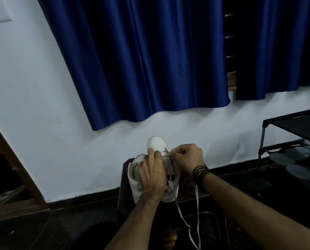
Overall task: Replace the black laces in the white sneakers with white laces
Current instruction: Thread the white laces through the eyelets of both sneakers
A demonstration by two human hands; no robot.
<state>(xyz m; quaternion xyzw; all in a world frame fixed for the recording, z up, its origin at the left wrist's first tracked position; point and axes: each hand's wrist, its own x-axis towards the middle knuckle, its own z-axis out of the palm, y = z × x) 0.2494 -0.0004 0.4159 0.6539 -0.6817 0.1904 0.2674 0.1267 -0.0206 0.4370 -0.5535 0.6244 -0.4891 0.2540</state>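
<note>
Now, from the head view, your left hand (151, 175) lies over the white sneaker (157, 147), fingers curled at its eyelets. Your right hand (187, 158) pinches the white lace (197, 210) just beside them; its loose ends hang toward you.

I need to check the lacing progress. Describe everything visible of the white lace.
The white lace is a flat, woven-looking strip, threaded through the eyelets near the toe of the white sneaker. The right hand pinches it at the eyelets, and the left hand holds the sneaker with its fingers at the lace. Two loose lengths hang from the sneaker toward the person, over the dark floor, meeting in a loop at the bottom edge of the view.
</note>
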